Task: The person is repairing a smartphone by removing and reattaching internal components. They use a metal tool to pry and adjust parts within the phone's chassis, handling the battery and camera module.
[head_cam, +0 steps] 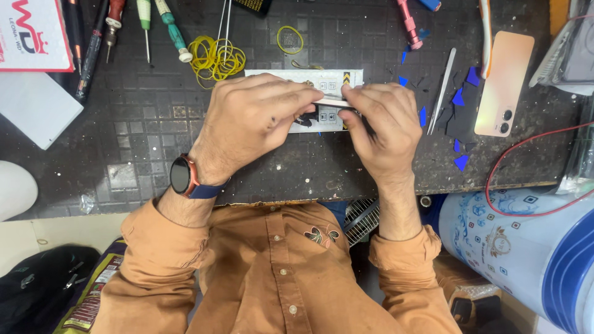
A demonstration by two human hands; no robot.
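Observation:
Both of my hands meet over a white flat sheet (291, 77) lying on the dark work mat (148, 124). My left hand (250, 120), with a watch on its wrist, pinches a thin white strip (331, 99) at its left end. My right hand (383, 127) pinches the same strip from the right. A second white piece with small black printed squares (328, 117) shows between the hands, partly hidden by the fingers.
Several screwdrivers (174, 31) lie at the back left, next to yellow rubber bands (216, 59). A peach phone back cover (504, 83), metal tweezers (443, 89) and blue film scraps (459, 99) lie to the right. A red wire (495, 167) loops near a blue-white container (526, 247).

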